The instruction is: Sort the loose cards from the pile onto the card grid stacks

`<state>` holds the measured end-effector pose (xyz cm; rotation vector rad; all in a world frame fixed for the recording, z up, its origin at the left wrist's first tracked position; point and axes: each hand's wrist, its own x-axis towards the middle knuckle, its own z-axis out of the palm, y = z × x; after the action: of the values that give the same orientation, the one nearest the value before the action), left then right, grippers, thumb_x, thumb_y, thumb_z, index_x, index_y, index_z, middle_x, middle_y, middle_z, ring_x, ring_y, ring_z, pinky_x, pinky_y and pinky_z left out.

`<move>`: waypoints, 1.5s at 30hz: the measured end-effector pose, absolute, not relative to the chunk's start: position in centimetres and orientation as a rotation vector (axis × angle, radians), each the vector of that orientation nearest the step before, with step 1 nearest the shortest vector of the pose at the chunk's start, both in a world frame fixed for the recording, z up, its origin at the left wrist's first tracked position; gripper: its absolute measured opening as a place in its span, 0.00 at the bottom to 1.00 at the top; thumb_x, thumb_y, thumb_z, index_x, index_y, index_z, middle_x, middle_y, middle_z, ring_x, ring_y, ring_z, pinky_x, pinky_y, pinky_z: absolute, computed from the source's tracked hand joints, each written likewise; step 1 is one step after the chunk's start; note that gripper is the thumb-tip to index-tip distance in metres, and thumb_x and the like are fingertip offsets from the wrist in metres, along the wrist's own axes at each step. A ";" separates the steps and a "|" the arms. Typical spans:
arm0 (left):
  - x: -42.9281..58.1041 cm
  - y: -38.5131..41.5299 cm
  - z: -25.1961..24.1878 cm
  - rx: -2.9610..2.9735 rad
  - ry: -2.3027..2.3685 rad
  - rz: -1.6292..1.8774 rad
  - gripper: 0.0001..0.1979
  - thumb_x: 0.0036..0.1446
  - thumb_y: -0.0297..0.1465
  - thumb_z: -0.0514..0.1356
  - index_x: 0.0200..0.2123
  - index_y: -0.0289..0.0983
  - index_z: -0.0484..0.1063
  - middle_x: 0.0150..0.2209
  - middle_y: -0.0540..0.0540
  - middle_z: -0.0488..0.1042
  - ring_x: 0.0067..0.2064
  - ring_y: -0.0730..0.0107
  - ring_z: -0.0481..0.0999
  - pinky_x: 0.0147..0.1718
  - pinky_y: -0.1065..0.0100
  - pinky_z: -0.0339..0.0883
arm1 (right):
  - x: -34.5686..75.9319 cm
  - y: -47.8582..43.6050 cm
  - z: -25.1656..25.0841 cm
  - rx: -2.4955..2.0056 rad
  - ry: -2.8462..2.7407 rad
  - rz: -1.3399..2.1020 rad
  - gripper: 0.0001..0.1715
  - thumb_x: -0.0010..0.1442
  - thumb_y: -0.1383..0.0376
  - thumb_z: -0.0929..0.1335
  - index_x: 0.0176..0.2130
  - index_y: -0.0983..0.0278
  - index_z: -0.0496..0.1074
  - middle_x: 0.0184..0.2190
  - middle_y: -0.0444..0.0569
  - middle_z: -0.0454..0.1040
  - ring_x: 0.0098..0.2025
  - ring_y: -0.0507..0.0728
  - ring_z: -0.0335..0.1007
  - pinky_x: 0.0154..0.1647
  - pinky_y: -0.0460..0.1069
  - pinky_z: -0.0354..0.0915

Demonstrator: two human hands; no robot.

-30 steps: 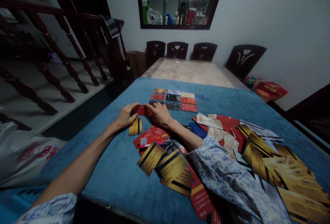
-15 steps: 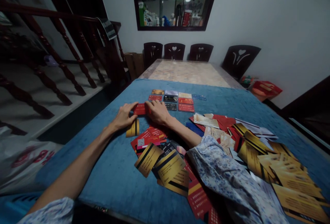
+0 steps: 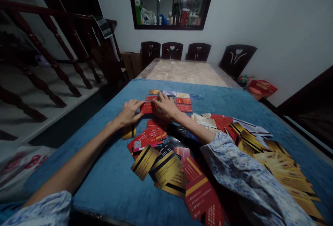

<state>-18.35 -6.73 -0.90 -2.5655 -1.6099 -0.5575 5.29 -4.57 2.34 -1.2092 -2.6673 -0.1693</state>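
Note:
A red card (image 3: 147,107) lies at the near left of a grid of cards on the blue cloth (image 3: 109,170). My left hand (image 3: 129,112) grips its left side, with the index finger at the upper corner and the thumb at the lower one. The fingers of my right hand (image 3: 166,108) are on its right end and hide part of the grid. Just beyond is another red card (image 3: 151,98); a further red card (image 3: 184,107) is right of my right hand. Below my left hand lies a gold card (image 3: 129,132).
Near me is a loose pile with gold cards (image 3: 168,170) and red cards (image 3: 200,198). Under and beside my right sleeve spread more gold cards (image 3: 286,170) and red and white papers (image 3: 221,122). Dark chairs (image 3: 172,51) stand at the table's far end.
Both hands and the red card have shifted slightly to the right, bringing the card in line below the other red one. My right forearm has swung right, uncovering more of the pile.

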 end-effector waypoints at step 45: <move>-0.5 0.5 0.3 -2.859 -1.637 -0.050 0.21 0.59 0.37 0.62 0.55 0.38 0.72 0.57 0.36 0.68 0.60 0.43 0.61 0.57 0.41 0.58 | 20.5 0.6 -0.2 -1.802 -2.610 0.093 0.32 0.61 0.51 0.71 0.60 0.59 0.71 0.56 0.61 0.71 0.58 0.70 0.64 0.48 0.57 0.66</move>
<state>-0.54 0.54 0.29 -2.8586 -1.6366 -0.0498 20.49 0.60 -0.16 -1.8020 -2.6095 0.0933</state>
